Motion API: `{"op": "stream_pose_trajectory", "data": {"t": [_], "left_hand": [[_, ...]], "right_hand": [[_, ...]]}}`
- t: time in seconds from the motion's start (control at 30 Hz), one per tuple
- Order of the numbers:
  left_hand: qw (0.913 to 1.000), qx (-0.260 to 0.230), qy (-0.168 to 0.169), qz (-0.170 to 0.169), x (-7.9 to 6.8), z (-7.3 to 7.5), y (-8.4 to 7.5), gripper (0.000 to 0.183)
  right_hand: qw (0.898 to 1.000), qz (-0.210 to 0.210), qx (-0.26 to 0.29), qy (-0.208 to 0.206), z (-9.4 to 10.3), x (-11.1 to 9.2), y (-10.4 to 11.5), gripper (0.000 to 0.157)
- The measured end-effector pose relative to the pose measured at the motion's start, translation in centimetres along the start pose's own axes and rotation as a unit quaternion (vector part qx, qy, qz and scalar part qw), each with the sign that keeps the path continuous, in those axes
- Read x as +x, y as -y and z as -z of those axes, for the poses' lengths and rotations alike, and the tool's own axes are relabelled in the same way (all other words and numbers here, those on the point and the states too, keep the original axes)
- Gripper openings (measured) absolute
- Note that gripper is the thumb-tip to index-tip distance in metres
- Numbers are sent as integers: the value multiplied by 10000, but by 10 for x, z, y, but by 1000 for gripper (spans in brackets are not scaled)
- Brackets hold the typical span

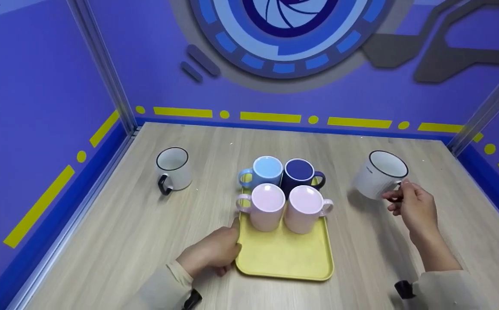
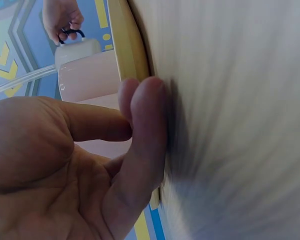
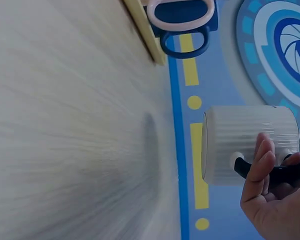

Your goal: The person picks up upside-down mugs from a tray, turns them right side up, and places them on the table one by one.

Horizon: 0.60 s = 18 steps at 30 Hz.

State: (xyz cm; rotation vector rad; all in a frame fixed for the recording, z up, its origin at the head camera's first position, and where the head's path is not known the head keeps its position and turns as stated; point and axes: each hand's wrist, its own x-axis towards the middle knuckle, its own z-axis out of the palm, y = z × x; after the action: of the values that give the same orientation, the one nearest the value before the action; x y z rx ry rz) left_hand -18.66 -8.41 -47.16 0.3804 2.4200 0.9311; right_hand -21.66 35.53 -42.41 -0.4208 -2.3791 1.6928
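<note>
On the right, my right hand [image 1: 419,209] grips the black handle [image 3: 277,172] of a white mug [image 3: 250,135] with a black rim. This mug is tilted and raised off the table, as its shadow shows. My left hand [image 1: 215,249] is at the left edge of a yellow tray [image 1: 283,258], its thumb and fingers bent at the rim. On the tray stand a light blue mug [image 1: 267,170], a dark blue mug [image 1: 299,172] and two pink mugs, the left one [image 1: 267,206] and the right one [image 1: 305,209]. The tray's front part is bare.
Another white mug [image 1: 175,170] with a black rim and black handle stands upright on the wooden table [image 1: 146,258], left of the tray. Blue panels [image 1: 42,107] with yellow marks border the table at the back and both sides.
</note>
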Motion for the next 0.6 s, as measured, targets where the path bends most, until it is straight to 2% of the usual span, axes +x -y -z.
{"op": "stream_pose_trajectory", "data": {"t": [0.17,0.4,0.6], "left_hand": [[10000,56,34,43,2,0,1,73],[10000,-25,31,-8,1,0,0,73],[10000,22,24,12,0,1,1,73]], "right_hand": [[9998,-110,-95,132,-7,13,-7,45],[9995,-255,-173,-52,-19,28,-20,47],[9990,-319,-306,49,-23,38,-27,47]]}}
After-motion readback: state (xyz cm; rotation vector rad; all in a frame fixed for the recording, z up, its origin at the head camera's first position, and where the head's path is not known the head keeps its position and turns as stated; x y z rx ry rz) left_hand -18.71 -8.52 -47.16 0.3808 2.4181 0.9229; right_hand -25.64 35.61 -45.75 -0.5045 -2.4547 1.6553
